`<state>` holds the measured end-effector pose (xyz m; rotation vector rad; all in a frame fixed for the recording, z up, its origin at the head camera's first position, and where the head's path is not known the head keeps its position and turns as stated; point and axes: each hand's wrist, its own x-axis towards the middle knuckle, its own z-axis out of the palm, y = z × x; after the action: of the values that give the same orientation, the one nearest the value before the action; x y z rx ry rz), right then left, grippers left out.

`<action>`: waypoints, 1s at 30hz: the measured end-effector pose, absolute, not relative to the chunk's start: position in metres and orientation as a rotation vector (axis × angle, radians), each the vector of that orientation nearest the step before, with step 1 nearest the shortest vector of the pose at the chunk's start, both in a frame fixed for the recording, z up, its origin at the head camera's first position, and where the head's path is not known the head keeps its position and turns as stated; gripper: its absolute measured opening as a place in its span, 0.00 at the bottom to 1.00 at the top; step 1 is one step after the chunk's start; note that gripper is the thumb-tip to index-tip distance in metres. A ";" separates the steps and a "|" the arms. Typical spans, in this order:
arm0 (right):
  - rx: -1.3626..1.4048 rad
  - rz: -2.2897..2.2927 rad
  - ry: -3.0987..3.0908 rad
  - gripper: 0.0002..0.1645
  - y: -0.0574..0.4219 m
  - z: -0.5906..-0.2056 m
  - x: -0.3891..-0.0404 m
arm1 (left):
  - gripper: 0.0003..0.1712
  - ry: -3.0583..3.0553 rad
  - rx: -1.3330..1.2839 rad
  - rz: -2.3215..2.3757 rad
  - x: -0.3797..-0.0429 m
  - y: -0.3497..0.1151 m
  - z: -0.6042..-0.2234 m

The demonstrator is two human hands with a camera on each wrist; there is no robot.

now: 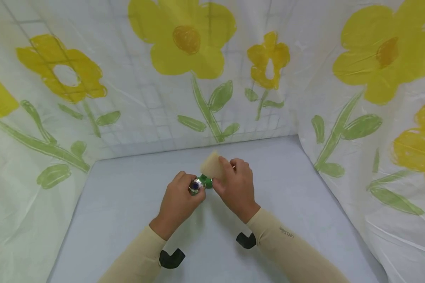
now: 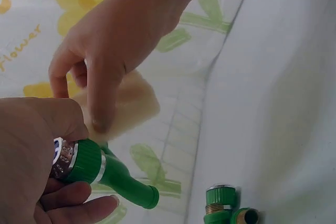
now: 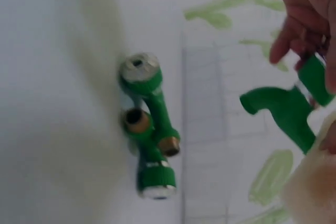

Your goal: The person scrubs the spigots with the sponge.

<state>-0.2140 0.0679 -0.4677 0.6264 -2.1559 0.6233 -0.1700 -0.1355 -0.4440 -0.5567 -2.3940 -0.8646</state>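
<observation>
My left hand [image 1: 178, 200] grips a green tap [image 2: 128, 177] by its ribbed, silver-capped end. The curved green spout sticks out past the fingers, as the right wrist view also shows. In my right hand [image 1: 237, 186] is a cream sponge [image 1: 212, 166], pinched between thumb and fingers. The sponge lies close against the tap's body; in the left wrist view it partly hides behind the right thumb, and I cannot tell how much of it touches. Both hands are raised above the table, close together.
Two more green taps [image 3: 152, 177] with brass threaded ends lie side by side on the pale grey table [image 1: 127, 204]. Behind it and along both sides hangs a white sheet [image 1: 134, 98] with yellow flowers. A black bent piece [image 1: 172, 258] sits by each sleeve.
</observation>
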 end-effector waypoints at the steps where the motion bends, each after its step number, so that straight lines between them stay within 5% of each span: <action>1: 0.640 0.603 -2.152 0.35 0.066 -0.471 -0.213 | 0.13 -2.396 -0.567 -0.842 -0.170 -0.135 -0.446; 30: 0.644 0.668 -2.230 0.36 0.068 -0.478 -0.214 | 0.12 -2.394 -0.501 -1.044 -0.170 -0.143 -0.454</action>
<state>-0.2143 0.0684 -0.4776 0.6439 -2.2299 0.6683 -0.1700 -0.1430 -0.4544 -0.5013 -2.3939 -1.0436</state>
